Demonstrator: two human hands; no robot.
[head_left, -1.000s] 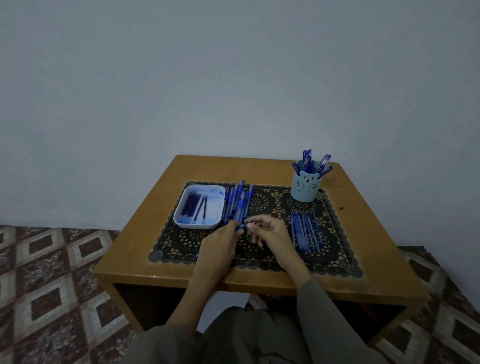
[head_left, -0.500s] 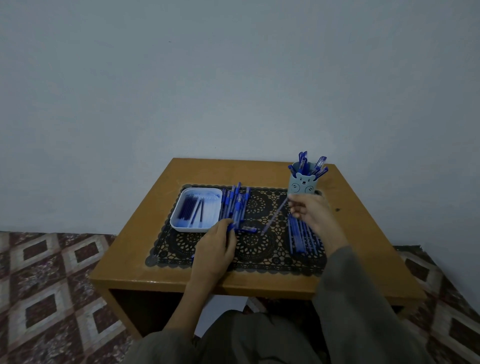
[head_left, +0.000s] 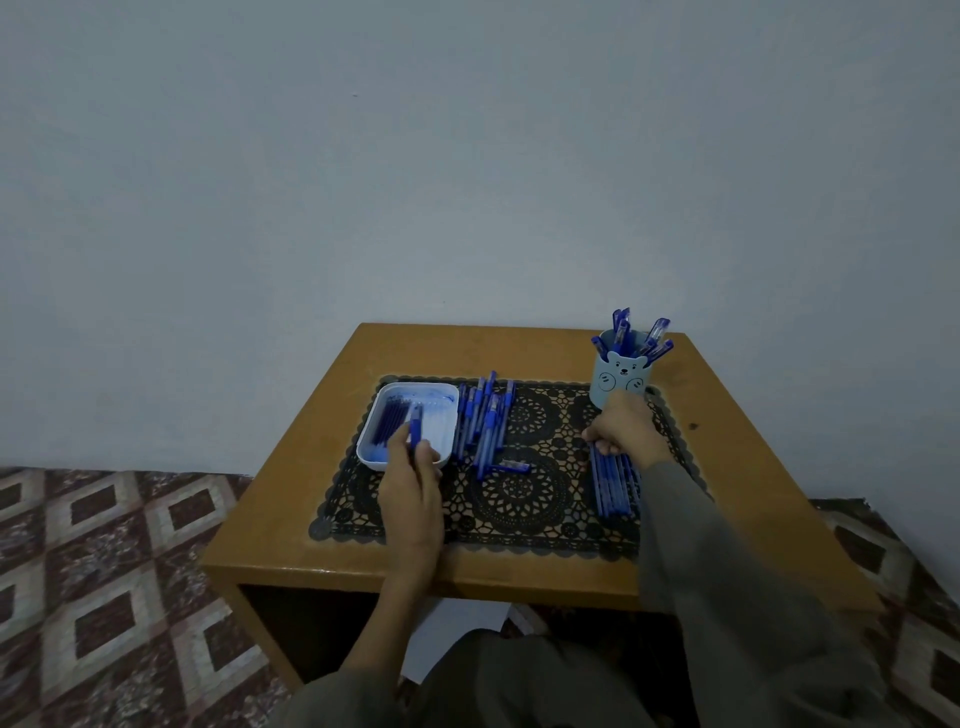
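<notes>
My left hand (head_left: 413, 480) grips a blue pen part (head_left: 416, 423) and holds it over the white tray (head_left: 442, 391), which holds several dark blue refills (head_left: 390, 418). Beside the tray lies a pile of blue pens (head_left: 485, 421) on the black lace mat (head_left: 524, 499), with one short blue piece (head_left: 511, 466) lying crosswise. My right hand (head_left: 626, 431) rests with curled fingers on the far end of a row of clear blue pen barrels (head_left: 613, 486). Whether it pinches one is hidden.
A light blue bear-face cup (head_left: 621, 382) with several capped pens stands at the mat's back right, just beyond my right hand. The small wooden table (head_left: 753, 467) stands against a plain wall. Patterned floor tiles (head_left: 104, 571) lie on both sides.
My left hand moved left from the pen pile to the tray, carrying a blue part. My right hand dropped from in front of the cup onto the barrel row.
</notes>
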